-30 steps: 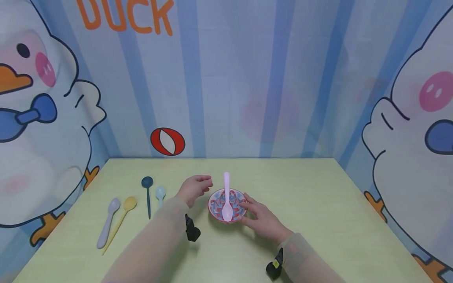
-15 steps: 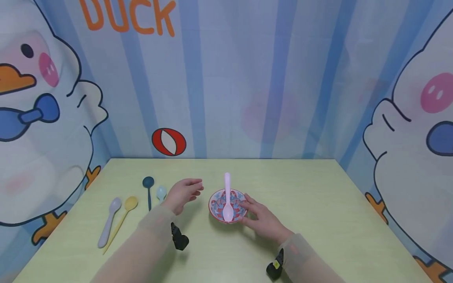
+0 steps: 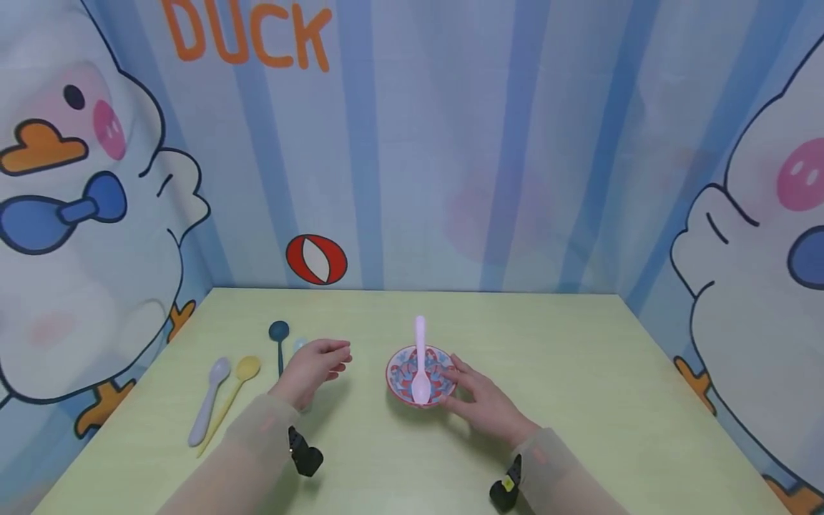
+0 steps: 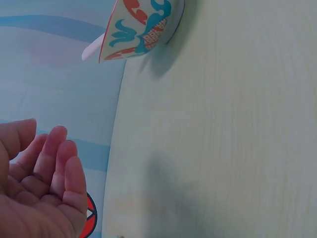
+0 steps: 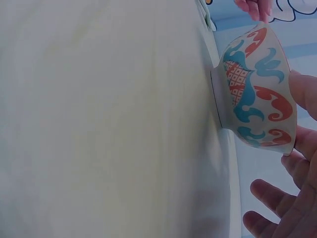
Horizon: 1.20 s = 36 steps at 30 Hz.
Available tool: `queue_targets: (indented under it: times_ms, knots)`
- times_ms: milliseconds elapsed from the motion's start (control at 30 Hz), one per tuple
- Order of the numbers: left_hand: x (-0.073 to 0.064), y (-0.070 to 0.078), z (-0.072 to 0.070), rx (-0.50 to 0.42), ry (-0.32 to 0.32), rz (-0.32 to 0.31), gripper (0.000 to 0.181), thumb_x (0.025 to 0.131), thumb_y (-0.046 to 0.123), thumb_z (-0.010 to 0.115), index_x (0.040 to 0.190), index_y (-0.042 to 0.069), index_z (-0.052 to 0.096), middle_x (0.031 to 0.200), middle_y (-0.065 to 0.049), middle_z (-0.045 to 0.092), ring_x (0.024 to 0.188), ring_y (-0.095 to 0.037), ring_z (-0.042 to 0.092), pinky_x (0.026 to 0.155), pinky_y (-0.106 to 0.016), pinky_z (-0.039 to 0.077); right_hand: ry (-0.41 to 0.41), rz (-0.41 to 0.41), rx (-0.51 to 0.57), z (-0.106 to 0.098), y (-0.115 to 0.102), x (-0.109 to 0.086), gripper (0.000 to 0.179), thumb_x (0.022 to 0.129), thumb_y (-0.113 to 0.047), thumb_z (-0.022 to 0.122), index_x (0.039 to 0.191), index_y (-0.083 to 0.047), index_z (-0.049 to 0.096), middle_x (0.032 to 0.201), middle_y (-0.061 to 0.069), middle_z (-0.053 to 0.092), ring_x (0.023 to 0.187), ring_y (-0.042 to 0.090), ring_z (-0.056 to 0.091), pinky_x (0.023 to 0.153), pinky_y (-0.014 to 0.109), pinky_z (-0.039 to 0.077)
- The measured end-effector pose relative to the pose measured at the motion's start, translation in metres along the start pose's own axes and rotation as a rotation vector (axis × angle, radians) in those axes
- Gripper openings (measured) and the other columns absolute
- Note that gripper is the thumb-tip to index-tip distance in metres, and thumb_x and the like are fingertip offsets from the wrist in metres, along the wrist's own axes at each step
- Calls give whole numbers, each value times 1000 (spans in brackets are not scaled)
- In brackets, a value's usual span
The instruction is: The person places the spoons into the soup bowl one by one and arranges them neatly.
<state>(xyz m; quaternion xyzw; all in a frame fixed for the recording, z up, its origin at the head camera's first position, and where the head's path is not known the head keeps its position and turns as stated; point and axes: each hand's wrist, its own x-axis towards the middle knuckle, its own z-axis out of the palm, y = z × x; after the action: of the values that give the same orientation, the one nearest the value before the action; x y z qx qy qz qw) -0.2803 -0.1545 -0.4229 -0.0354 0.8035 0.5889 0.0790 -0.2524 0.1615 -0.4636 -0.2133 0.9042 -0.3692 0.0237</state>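
Note:
A small bowl (image 3: 400,386) with a red and blue pattern stands on the table, its outside facing both wrist cameras. In it leans a pink spoon (image 3: 421,386), its handle reaching past the far rim. My right hand (image 3: 486,404) holds the bowl's right rim between thumb and forefinger; in the right wrist view the remaining fingers (image 5: 270,196) spread below the rim. Left of the bowl, my left hand (image 3: 315,372) hovers over the table with fingers loosely bent and nothing in them. Beneath it, a light blue spoon (image 3: 300,344) is mostly hidden.
On the left of the table (image 3: 547,357) lie a lavender spoon (image 3: 209,400), a yellow spoon (image 3: 247,368) and a dark blue spoon (image 3: 279,331), its handle partly covered by my left hand. A curtain (image 3: 438,143) with printed ducks hangs behind the table's far edge.
My left hand has moved left, away from the bowl and over the light blue spoon. My right hand stays at the bowl's rim, and the head view has shifted slightly.

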Motion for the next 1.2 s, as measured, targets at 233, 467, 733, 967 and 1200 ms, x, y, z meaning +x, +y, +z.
queue_targets:
  times_ms: [233,467,733,967,1200]
  knots:
    - [-8,-10,-11,223,99,18,39,98,30,56,127,5,58,116,-11,63,103,-28,58,90,-43,47,1,26,9,-2,0,-2,56,93,-37,62,142,-12,49,158,5,22,142,34,22,110,57,24]
    - [-10,-15,-18,400,172,-28,30,97,28,57,115,5,63,110,-11,63,99,-28,57,89,-48,47,-2,41,10,-2,1,-1,55,93,-36,63,142,-14,49,158,3,22,143,33,22,110,57,24]
    - [-9,-22,-23,451,167,-88,31,96,27,58,112,2,62,108,-13,62,98,-28,57,86,-46,47,-2,45,19,-1,1,0,56,92,-37,63,141,-14,50,158,3,22,143,33,21,110,57,24]
    - [-10,-24,-25,453,162,-122,32,95,27,58,113,0,59,109,-15,62,98,-29,56,85,-46,47,-7,45,27,0,-1,0,55,92,-37,63,141,-16,50,158,3,21,143,32,21,109,58,24]
    - [-14,-28,-28,557,154,-104,31,90,24,65,104,-3,60,100,-16,62,88,-28,57,77,-42,48,-5,49,33,1,0,1,54,92,-37,64,141,-16,51,158,2,22,143,32,20,110,57,24]
